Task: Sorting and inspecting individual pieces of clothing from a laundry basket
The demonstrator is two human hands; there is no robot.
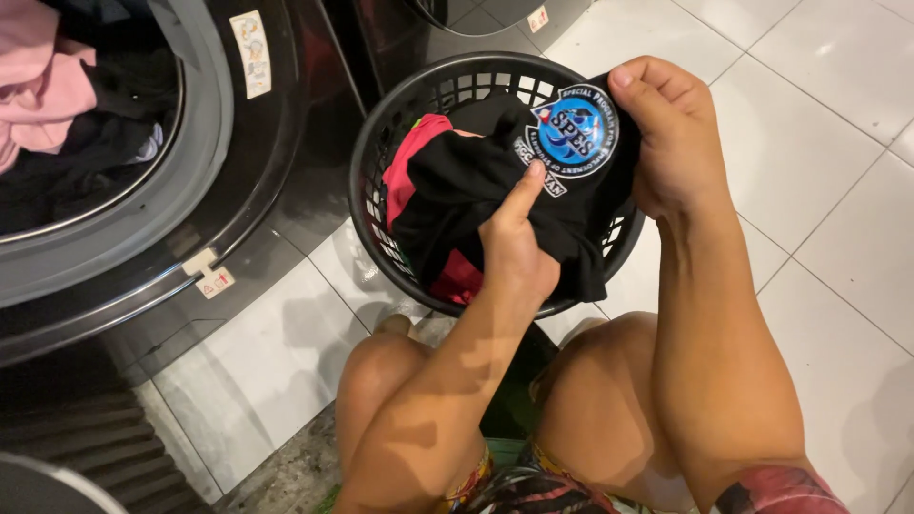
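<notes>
Black shirt (495, 205) with a round blue badge is held bunched over the black laundry basket (381, 143). Nearest, the left hand (514, 252) is clamped on its middle; at one o'clock the right hand (671, 133) pinches the badge edge. Fabric is best kept gathered above the rim. At ten o'clock, the washer drum (114, 190) stands open.
</notes>
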